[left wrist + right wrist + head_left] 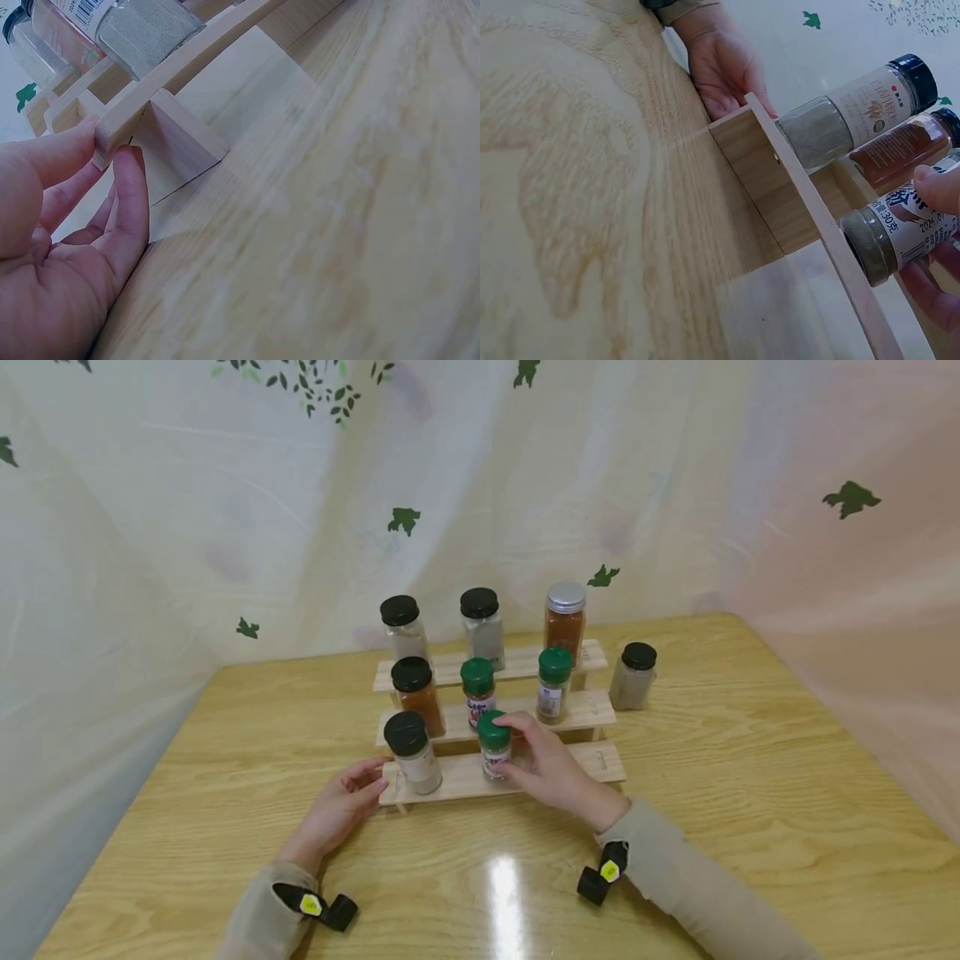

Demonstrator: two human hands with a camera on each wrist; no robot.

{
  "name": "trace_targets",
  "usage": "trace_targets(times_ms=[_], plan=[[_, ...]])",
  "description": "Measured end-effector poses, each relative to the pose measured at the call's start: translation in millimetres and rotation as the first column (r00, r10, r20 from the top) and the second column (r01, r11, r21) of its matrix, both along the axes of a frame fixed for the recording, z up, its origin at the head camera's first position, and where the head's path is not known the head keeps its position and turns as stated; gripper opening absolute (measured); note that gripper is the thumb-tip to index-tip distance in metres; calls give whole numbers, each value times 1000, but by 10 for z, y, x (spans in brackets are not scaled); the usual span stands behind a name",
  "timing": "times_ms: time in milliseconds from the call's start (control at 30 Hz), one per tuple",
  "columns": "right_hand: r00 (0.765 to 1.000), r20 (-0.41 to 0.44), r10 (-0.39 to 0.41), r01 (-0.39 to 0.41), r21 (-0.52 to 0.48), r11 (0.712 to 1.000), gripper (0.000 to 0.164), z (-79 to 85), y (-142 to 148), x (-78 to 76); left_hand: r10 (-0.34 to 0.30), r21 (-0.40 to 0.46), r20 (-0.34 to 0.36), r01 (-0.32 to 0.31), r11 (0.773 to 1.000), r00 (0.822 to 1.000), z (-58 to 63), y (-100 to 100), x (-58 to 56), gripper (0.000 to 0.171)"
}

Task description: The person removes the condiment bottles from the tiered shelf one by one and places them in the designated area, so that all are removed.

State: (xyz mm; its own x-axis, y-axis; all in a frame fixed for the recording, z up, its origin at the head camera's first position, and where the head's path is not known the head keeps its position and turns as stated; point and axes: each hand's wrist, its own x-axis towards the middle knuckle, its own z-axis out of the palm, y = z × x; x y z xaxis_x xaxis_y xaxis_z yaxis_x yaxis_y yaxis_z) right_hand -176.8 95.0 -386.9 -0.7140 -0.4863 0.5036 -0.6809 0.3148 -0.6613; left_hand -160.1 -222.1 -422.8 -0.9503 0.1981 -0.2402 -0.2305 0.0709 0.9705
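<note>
A three-tier wooden spice rack (459, 782) stands on the table. My right hand (553, 772) grips a small green-capped spice jar (495, 735) at the middle of the lowest tier. In the right wrist view, this labelled jar (911, 229) has its base right at the tier's surface. My left hand (336, 810) pinches the left end of the lowest tier, thumb (71, 154) on the end and index finger underneath. Close by that hand stands a black-lidded jar (416, 760) of pale powder.
The middle tier bears a black-lidded jar (420, 697) and two green-capped jars (478, 693). Two black-lidded jars (483, 631) and a silver-lidded one (564, 627) line the top tier. Another black-lidded jar (633, 677) stands on the table (750, 760) right of the rack. A curtain (300, 527) hangs behind.
</note>
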Motion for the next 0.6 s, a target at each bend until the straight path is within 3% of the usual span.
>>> trace_targets(times_ms=[333,600], plan=[[997,-52,-56,57,9,998,60,132,67,35,8,-6,14,-8,1000,1000,9,6,-5,31],[989,-146,-31,39,54,998,60,173,198,57,3,17,7,-3,1000,1000,9,-1,7,25]])
